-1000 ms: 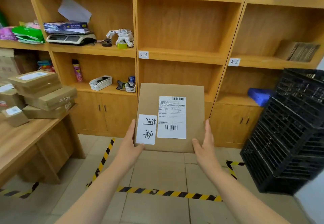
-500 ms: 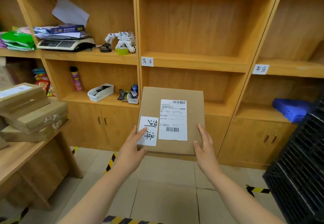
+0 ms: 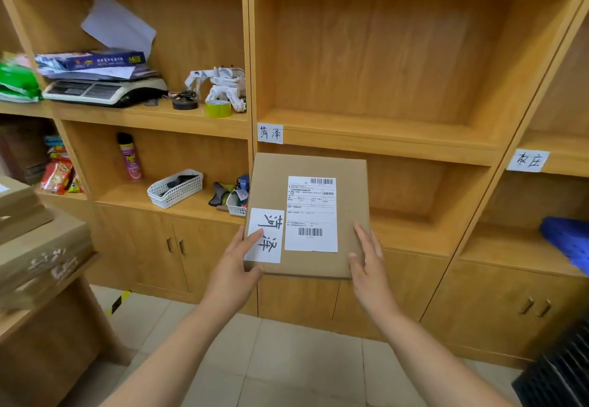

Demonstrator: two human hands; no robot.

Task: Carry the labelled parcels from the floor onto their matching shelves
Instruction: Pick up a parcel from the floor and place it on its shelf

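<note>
I hold a flat brown cardboard parcel (image 3: 347,189) in front of the middle shelf column, both hands at its near corners. My left hand (image 3: 236,266) grips the lower left corner, thumb on a white handwritten label (image 3: 264,236). My right hand (image 3: 369,263) holds the lower right corner. A printed shipping label (image 3: 311,213) with barcodes covers the parcel's middle. On the edge of the middle shelf (image 3: 382,138), just above the parcel, a paper tag (image 3: 270,133) bears the same handwritten characters. A second tag (image 3: 527,160) with other characters marks the right-hand shelf.
The left compartments hold a scale (image 3: 102,89), a toy robot (image 3: 223,86), a tape roll (image 3: 218,108), a spray can (image 3: 130,158) and white baskets (image 3: 175,188). Stacked parcels (image 3: 35,247) lie on a desk at left. A blue object (image 3: 567,240) and black crate (image 3: 557,374) sit right.
I have stepped closer to the shelves; the parcel is nearer the middle column below the matching tag. My left thumb has moved onto the handwritten label.
</note>
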